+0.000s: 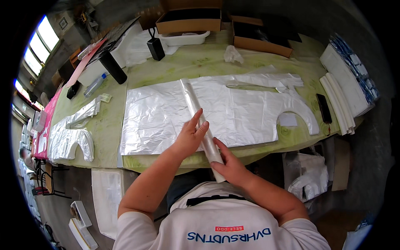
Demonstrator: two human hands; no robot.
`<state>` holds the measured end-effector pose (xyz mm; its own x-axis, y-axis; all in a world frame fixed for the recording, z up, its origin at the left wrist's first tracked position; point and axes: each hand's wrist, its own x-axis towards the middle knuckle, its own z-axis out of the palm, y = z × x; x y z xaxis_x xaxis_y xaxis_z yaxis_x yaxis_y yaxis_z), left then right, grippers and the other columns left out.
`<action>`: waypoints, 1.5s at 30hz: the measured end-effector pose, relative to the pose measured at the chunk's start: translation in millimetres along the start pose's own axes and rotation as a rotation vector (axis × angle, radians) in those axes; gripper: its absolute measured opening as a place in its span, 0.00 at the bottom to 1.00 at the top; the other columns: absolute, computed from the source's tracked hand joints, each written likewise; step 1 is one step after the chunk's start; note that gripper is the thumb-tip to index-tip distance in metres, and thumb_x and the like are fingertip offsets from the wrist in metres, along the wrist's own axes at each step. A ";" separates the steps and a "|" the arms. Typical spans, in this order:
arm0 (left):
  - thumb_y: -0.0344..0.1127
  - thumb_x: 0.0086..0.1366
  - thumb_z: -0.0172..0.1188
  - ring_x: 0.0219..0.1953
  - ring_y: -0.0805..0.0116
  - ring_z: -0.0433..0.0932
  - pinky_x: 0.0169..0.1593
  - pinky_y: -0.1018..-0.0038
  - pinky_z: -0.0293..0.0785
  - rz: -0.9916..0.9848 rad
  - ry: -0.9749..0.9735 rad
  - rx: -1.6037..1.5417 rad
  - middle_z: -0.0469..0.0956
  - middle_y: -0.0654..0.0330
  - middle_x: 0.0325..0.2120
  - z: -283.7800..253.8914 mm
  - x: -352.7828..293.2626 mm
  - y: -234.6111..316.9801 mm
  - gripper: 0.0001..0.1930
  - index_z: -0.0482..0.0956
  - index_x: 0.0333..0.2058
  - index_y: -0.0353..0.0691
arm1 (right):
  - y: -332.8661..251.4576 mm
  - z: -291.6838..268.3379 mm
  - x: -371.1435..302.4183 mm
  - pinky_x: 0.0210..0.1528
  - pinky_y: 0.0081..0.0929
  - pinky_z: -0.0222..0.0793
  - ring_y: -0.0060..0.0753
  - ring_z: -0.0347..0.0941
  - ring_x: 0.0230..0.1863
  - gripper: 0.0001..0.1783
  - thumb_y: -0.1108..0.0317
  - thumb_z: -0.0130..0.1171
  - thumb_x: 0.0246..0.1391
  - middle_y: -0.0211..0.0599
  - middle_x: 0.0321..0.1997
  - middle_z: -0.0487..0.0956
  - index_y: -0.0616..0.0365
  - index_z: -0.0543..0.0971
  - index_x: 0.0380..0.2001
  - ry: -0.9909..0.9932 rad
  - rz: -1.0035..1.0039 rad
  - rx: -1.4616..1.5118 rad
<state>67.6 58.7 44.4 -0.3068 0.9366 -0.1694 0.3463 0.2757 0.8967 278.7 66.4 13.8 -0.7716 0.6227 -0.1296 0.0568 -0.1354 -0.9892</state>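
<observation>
White shirt [225, 212] fabric lies nearest the camera; beyond it, a silvery plastic roll [194, 103] slants across flattened film [154, 116] on the green patterned tablecloth [196, 62], its lower end overhanging the table edge. Left hand [189, 137]: thumb and index finger parted, resting on the roll's middle, other fingers hidden; right hand [231, 166]: thumb and fingers clasping its lower portion. Cardboard boxes [189, 27] line the far side, with a bright window [43, 43] at upper left.

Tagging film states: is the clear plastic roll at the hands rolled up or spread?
Rolled up: the plastic roll shows as a long, narrow tube at the left hand and right hand.
</observation>
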 end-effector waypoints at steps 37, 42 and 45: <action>0.40 0.65 0.61 0.22 0.74 0.63 0.25 0.75 0.59 -0.483 -0.022 -0.325 0.68 0.66 0.20 -105.3 144.3 -23.9 0.10 0.75 0.28 0.43 | -15.6 -31.2 -43.3 0.63 0.29 0.67 0.33 0.73 0.60 0.47 0.73 0.64 0.56 0.43 0.66 0.73 0.47 0.56 0.76 -0.034 0.043 -0.259; 0.40 0.66 0.59 0.22 0.73 0.64 0.24 0.74 0.60 -0.450 0.017 -0.260 0.68 0.65 0.21 -97.6 142.0 -19.1 0.09 0.75 0.28 0.43 | -26.1 -25.5 -44.4 0.59 0.35 0.71 0.49 0.79 0.54 0.50 0.65 0.64 0.56 0.55 0.58 0.78 0.48 0.50 0.77 -0.020 0.165 -0.352; 0.41 0.65 0.59 0.23 0.73 0.65 0.26 0.74 0.64 -0.439 0.032 -0.119 0.69 0.64 0.23 -92.2 138.0 -14.7 0.08 0.77 0.31 0.43 | -33.8 -34.1 -60.5 0.56 0.38 0.74 0.57 0.81 0.50 0.54 0.59 0.66 0.54 0.59 0.50 0.82 0.50 0.46 0.77 -0.065 0.318 -0.427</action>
<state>-61.6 163.9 45.6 -0.4299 0.7290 -0.5327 0.0739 0.6164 0.7839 345.1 59.6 52.8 -0.7109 0.5516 -0.4363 0.5366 0.0242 -0.8435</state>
